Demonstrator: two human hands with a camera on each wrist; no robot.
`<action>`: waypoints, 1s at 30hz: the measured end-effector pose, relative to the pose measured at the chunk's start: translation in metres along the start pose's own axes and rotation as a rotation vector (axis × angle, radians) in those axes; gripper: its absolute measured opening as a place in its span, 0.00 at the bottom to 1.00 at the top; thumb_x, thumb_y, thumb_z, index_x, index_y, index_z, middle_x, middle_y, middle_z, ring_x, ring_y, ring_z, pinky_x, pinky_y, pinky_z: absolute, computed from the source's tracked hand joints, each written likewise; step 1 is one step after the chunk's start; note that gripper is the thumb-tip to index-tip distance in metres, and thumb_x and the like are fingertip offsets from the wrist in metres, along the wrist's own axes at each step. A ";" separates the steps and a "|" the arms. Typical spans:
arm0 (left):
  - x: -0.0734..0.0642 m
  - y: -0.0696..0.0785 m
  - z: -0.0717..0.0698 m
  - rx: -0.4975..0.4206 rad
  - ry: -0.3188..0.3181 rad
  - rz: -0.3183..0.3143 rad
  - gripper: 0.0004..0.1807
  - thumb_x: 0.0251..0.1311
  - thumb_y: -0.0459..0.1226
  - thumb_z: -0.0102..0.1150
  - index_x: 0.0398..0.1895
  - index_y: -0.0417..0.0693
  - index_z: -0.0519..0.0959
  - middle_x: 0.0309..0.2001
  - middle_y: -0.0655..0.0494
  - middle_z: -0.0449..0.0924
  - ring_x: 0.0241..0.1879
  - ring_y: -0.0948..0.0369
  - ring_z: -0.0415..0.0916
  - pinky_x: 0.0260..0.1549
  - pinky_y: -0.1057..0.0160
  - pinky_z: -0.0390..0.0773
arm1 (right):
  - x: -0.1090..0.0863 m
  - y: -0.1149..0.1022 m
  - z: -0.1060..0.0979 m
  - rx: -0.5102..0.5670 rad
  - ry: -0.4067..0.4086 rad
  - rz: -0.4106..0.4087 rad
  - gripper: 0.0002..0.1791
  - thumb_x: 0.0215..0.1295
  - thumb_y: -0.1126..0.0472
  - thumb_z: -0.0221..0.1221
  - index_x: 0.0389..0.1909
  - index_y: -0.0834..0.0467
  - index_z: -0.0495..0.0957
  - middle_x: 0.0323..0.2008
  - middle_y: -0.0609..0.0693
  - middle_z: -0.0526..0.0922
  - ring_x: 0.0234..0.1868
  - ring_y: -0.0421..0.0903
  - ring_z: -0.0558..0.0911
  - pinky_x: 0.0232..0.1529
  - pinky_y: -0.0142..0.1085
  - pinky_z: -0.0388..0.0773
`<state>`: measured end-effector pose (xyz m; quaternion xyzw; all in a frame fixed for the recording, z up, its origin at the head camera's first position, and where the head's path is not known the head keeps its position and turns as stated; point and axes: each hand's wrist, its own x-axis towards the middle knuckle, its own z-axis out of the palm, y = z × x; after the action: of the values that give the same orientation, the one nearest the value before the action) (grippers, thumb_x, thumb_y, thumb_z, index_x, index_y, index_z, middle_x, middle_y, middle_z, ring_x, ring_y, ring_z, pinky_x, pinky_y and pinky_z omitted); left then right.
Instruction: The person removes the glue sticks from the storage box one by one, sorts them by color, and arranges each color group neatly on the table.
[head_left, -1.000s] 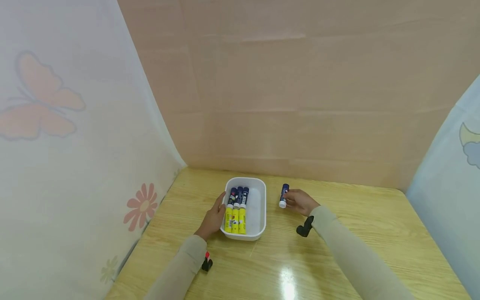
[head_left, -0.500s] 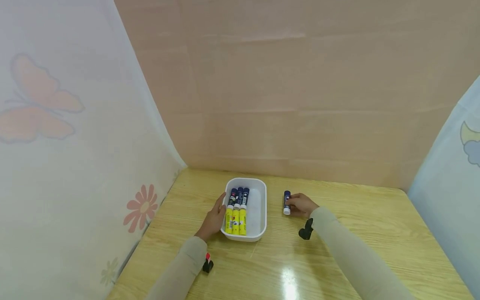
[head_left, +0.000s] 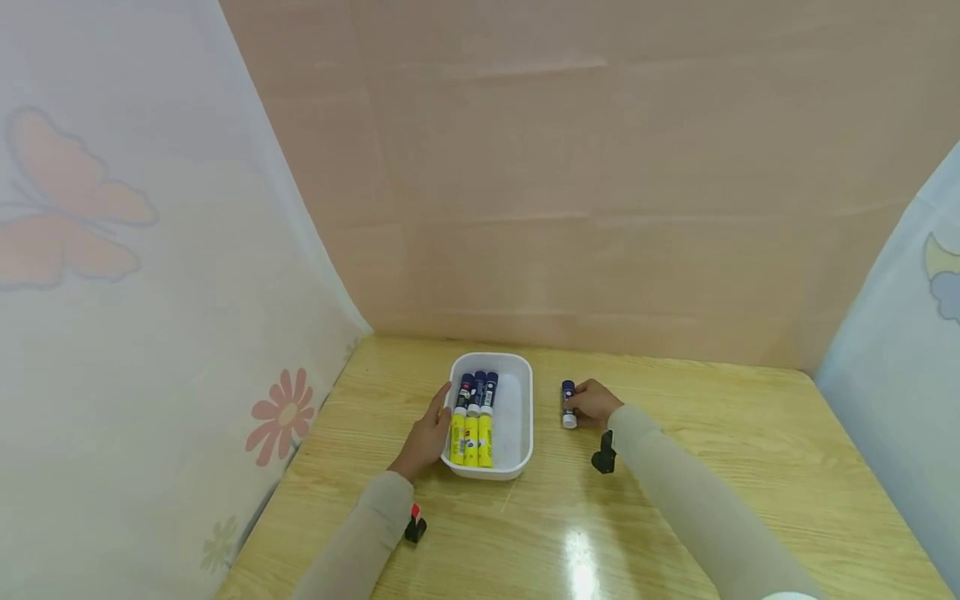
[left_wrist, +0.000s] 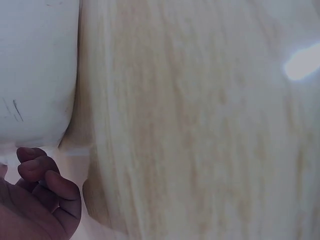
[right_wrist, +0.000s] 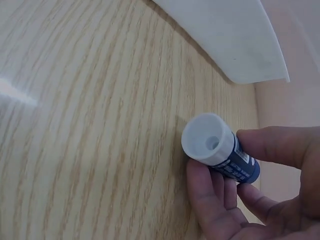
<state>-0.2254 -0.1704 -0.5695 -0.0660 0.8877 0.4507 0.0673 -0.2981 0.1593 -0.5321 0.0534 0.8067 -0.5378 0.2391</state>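
My right hand (head_left: 597, 401) pinches a dark blue glue stick (head_left: 568, 414) between thumb and fingers, low over the table to the right of a white plastic tray (head_left: 529, 417). The stick's hollow white end (right_wrist: 204, 137) faces the right wrist camera, and its blue cap points away. My left hand (head_left: 427, 433) holds the tray at its left side. Curled fingers (left_wrist: 35, 169) show right at the tray's wall in the left wrist view. Inside the tray's left half lie three dark blue glue sticks (head_left: 477, 393) above three yellow glue sticks (head_left: 471, 440).
The wooden table (head_left: 517, 542) carries the tray near its back edge. A plain peach backdrop (head_left: 562, 183) rises behind it. Printed white cloths (head_left: 187, 250) hang at the left and right sides. Dark wrist mounts (head_left: 604, 454) sit by both cuffs.
The right hand has lowered the glue stick toward the table and turned it more upright in the head view, then shifted slightly left. The left hand and the tray stay in place.
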 end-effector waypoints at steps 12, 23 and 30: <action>-0.001 0.002 0.000 -0.006 -0.011 0.033 0.29 0.75 0.55 0.31 0.77 0.78 0.43 0.70 0.45 0.63 0.51 0.48 0.74 0.57 0.35 0.63 | 0.000 0.002 -0.001 0.001 0.005 0.015 0.31 0.66 0.67 0.58 0.65 0.73 0.55 0.56 0.72 0.67 0.43 0.55 0.79 0.43 0.45 0.80; -0.001 -0.001 0.001 -0.022 -0.009 0.018 0.29 0.75 0.56 0.32 0.76 0.80 0.44 0.69 0.46 0.64 0.47 0.49 0.74 0.55 0.36 0.65 | -0.003 0.002 -0.006 0.000 0.006 0.011 0.31 0.69 0.62 0.57 0.66 0.71 0.57 0.45 0.63 0.73 0.39 0.51 0.76 0.43 0.46 0.79; 0.000 -0.002 0.000 -0.034 -0.008 0.013 0.29 0.74 0.57 0.32 0.76 0.80 0.44 0.69 0.45 0.65 0.47 0.48 0.74 0.54 0.35 0.66 | -0.005 0.000 -0.012 0.066 -0.026 -0.001 0.32 0.72 0.60 0.54 0.68 0.68 0.52 0.28 0.53 0.68 0.26 0.46 0.68 0.34 0.42 0.72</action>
<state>-0.2251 -0.1716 -0.5705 -0.0594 0.8801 0.4662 0.0666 -0.2972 0.1713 -0.5261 0.0535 0.7854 -0.5649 0.2475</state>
